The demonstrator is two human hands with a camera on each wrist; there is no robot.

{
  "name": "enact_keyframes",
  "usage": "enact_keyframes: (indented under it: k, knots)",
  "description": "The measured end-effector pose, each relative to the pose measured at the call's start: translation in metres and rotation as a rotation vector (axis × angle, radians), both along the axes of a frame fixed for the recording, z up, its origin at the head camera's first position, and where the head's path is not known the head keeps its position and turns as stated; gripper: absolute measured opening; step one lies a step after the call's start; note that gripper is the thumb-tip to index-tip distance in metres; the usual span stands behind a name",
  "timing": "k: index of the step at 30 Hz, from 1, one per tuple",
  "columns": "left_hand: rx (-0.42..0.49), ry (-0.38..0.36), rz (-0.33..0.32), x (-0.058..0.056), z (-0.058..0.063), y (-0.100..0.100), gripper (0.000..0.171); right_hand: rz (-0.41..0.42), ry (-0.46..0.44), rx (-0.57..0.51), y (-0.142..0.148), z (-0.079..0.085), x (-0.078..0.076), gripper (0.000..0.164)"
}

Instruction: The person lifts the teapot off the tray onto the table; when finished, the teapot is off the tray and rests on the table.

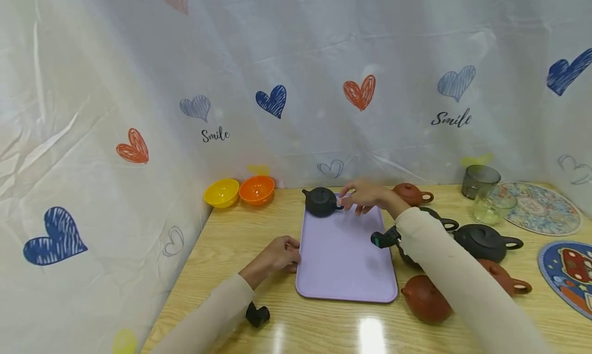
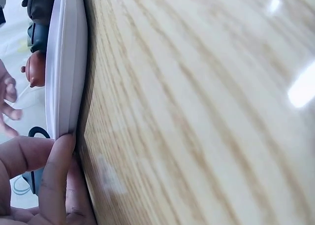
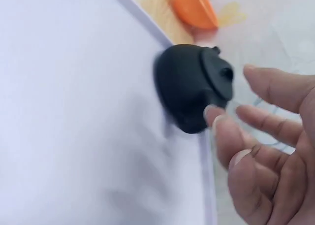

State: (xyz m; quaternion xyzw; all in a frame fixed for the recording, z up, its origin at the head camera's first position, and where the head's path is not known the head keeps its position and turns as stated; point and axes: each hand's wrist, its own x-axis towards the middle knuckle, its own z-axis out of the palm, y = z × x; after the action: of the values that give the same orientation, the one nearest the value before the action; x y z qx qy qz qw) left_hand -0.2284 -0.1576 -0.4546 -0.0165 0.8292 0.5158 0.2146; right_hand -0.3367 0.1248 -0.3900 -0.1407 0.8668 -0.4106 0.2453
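A lilac tray (image 1: pixel 344 261) lies on the wooden table, and a black teapot (image 1: pixel 320 202) stands in its far left corner. My left hand (image 1: pixel 279 254) grips the tray's left edge; in the left wrist view the fingers (image 2: pixel 55 178) pinch the pale rim (image 2: pixel 71 62). Above the tray's far end, my right hand (image 1: pixel 365 194) is beside the teapot's handle. Its fingers are loosely bent and spread, holding nothing. In the right wrist view the fingertips (image 3: pixel 221 129) overlap the handle side of the black teapot (image 3: pixel 179 82).
Right of the tray are several red-brown teapots (image 1: pixel 427 300) and black teapots (image 1: pixel 481 242). A dark glass (image 1: pixel 478 180), a clear glass (image 1: pixel 492 210) and two round mats (image 1: pixel 550 210) sit further right. Yellow (image 1: pixel 222 193) and orange (image 1: pixel 257 190) bowls stand at the back left, before a curtain.
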Motion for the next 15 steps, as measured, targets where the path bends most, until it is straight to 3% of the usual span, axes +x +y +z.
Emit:
enact_keyframes:
  k: [6, 10, 15]
  knots:
    - [0.0, 0.003, -0.009, 0.001, 0.002, 0.002, 0.038, -0.111, -0.086, -0.02, -0.009, -0.011, -0.004, 0.042]
    - [-0.006, -0.002, -0.008, 0.001, 0.0, 0.001, 0.038, -0.139, -0.143, -0.047, -0.017, -0.018, -0.003, 0.044]
    - [-0.001, 0.002, -0.001, 0.001, 0.001, -0.001, 0.038, -0.198, -0.2, -0.134, -0.028, -0.028, -0.001, 0.049]
